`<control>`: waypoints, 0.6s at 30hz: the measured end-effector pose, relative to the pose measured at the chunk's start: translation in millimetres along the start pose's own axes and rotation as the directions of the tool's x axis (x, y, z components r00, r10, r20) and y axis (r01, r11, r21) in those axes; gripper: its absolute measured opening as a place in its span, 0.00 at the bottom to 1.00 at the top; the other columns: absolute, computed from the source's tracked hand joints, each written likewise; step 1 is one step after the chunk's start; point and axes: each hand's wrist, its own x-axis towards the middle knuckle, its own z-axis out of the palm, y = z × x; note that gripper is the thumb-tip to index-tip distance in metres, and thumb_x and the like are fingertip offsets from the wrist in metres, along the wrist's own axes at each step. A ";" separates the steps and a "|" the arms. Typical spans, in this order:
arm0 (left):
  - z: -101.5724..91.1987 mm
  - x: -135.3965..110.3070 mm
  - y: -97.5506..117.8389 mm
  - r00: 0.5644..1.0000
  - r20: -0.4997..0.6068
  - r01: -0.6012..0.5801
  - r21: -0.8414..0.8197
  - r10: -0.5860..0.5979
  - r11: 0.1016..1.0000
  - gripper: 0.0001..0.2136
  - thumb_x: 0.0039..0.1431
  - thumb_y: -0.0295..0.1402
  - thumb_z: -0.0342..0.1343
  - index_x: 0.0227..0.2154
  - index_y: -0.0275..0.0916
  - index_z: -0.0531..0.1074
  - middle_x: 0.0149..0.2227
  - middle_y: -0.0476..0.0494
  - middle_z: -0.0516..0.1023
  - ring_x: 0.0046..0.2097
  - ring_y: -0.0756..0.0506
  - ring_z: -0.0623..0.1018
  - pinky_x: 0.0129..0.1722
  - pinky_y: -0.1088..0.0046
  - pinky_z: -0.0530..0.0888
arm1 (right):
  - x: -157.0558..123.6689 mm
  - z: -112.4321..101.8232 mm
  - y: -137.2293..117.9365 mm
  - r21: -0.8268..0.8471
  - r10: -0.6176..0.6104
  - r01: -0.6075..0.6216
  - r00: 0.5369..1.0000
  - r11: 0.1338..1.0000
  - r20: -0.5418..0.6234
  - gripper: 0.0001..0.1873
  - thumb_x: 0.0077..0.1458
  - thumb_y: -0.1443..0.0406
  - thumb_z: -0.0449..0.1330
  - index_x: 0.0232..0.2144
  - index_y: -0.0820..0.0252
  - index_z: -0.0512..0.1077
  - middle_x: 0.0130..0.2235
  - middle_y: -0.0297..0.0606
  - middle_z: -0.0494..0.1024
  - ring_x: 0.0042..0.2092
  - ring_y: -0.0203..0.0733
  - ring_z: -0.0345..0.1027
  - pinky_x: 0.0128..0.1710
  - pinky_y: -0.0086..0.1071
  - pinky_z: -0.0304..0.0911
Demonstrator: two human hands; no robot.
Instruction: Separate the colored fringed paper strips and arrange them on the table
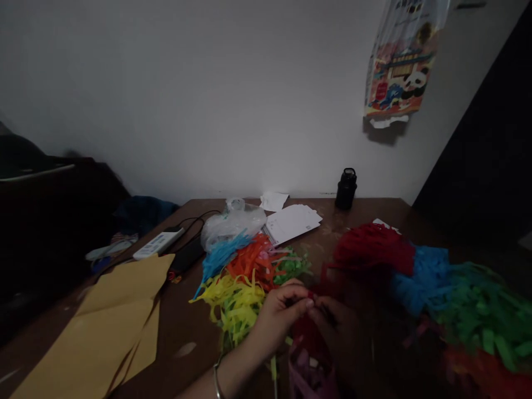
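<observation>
left hand (pixel 279 313), right hand (pixel 334 324) sat just right of loose strip pile (pixel 243 280), fingertips of both pinched closed on red paper strip (pixel 310 295). strip judged light, limp, easily torn; best pinched gently near its end.

Bare table (pixel 183 327) is open between the yellow paper sheets (pixel 112 327) and the loose paper-strip pile (pixel 245 277). Fringed paper bundles (pixel 436 282) block the right side. At the rear stand a plastic bag (pixel 230 224), white cards (pixel 291 221) and a black bottle (pixel 346 188).
</observation>
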 end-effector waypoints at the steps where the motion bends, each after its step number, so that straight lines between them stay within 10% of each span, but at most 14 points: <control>1: -0.8 -1.7 -3.3 1.000 -0.021 0.016 -0.028 -0.017 0.999 0.09 0.50 0.38 0.65 0.25 0.37 0.78 0.33 0.46 0.74 0.37 0.46 0.73 0.39 0.74 0.68 | -0.7 1.0 1.8 0.035 0.027 -0.027 1.000 0.999 -0.003 0.16 0.61 0.55 0.53 0.34 0.58 0.75 0.31 0.35 0.80 0.33 0.39 0.75 0.32 0.26 0.68; 5: -5.1 -11.1 -8.5 0.986 -0.088 0.125 -0.185 -0.143 0.975 0.12 0.52 0.42 0.65 0.29 0.36 0.76 0.30 0.46 0.77 0.31 0.49 0.72 0.32 0.77 0.67 | -3.2 -1.8 7.0 0.055 0.004 0.002 0.994 0.998 -0.105 0.18 0.65 0.59 0.47 0.46 0.58 0.73 0.47 0.40 0.79 0.48 0.41 0.74 0.48 0.32 0.67; 9: -2.1 -20.7 -11.5 0.969 -0.107 0.182 -0.311 -0.225 0.933 0.15 0.50 0.43 0.67 0.33 0.36 0.75 0.23 0.50 0.74 0.24 0.53 0.69 0.27 0.80 0.64 | -8.5 -5.1 -6.6 0.014 -0.177 0.178 0.983 0.984 -0.050 0.16 0.64 0.63 0.48 0.46 0.54 0.74 0.38 0.37 0.81 0.38 0.38 0.76 0.41 0.28 0.70; 18: 5.4 -29.4 -24.4 0.956 -0.094 0.188 -0.526 -0.277 0.830 0.18 0.46 0.42 0.70 0.34 0.38 0.71 0.21 0.52 0.74 0.24 0.53 0.72 0.27 0.80 0.67 | -12.8 7.3 -32.0 0.024 -0.169 0.174 0.974 0.984 -0.153 0.13 0.62 0.65 0.49 0.35 0.57 0.74 0.28 0.35 0.79 0.29 0.35 0.74 0.33 0.24 0.68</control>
